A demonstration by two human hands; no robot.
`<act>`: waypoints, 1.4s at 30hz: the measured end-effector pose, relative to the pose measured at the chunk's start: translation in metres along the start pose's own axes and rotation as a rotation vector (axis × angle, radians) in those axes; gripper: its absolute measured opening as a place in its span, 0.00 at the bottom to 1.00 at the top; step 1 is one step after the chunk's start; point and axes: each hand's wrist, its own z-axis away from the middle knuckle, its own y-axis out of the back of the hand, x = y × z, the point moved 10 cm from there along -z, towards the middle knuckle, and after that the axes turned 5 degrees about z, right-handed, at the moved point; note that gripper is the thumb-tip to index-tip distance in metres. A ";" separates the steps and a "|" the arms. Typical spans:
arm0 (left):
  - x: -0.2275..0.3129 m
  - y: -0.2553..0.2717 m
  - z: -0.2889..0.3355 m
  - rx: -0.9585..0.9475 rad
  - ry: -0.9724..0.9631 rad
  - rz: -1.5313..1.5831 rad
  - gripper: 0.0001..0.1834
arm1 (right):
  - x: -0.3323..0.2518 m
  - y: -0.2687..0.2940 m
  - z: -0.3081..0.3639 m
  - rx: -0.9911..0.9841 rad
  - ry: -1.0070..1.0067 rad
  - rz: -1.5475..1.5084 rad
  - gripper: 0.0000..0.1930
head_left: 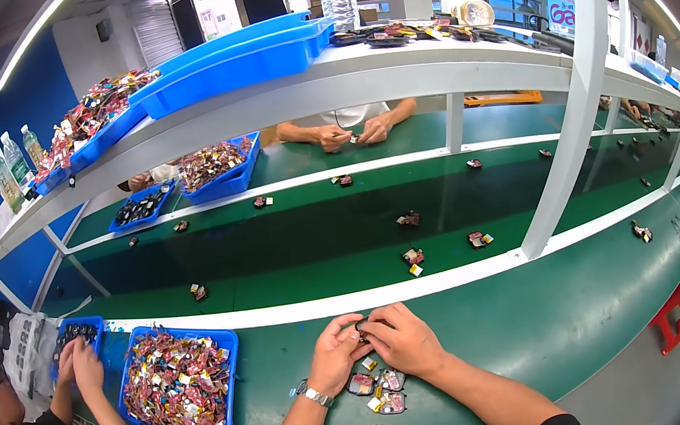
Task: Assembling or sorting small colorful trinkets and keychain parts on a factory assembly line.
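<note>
My left hand and my right hand meet over the green bench, fingers closed round one small dark part. Fingertips cover most of it, so its exact kind is hard to make out. Just below my hands lie several small black-cased pieces with red boards and white-and-yellow parts, close together on the bench top. A loose white-and-yellow part rests right under my fingers. Left of my left forearm stands a blue tray heaped with red circuit boards bearing white and yellow pieces.
A co-worker's hands work at the left by a smaller blue tray of black parts. Beyond a white rail, scattered board assemblies lie on the green belt. A white post rises at right; a shelf spans overhead.
</note>
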 end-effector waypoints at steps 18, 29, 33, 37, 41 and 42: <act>-0.002 0.003 -0.001 -0.011 -0.005 0.001 0.14 | -0.002 -0.005 0.004 0.029 0.026 0.111 0.10; -0.002 0.000 -0.001 0.002 -0.003 -0.038 0.15 | 0.002 -0.005 0.004 0.062 -0.059 0.109 0.09; -0.005 0.002 -0.002 0.015 0.005 -0.044 0.15 | 0.006 -0.009 0.007 0.049 -0.068 0.125 0.09; -0.002 0.008 -0.003 0.052 -0.017 -0.020 0.13 | -0.001 -0.009 0.004 0.052 0.000 0.137 0.12; -0.001 0.011 -0.003 0.065 -0.031 -0.021 0.17 | 0.007 -0.019 0.001 0.008 -0.046 0.060 0.14; 0.003 0.010 -0.002 0.087 -0.065 0.002 0.20 | 0.016 -0.022 -0.005 0.015 -0.057 0.052 0.15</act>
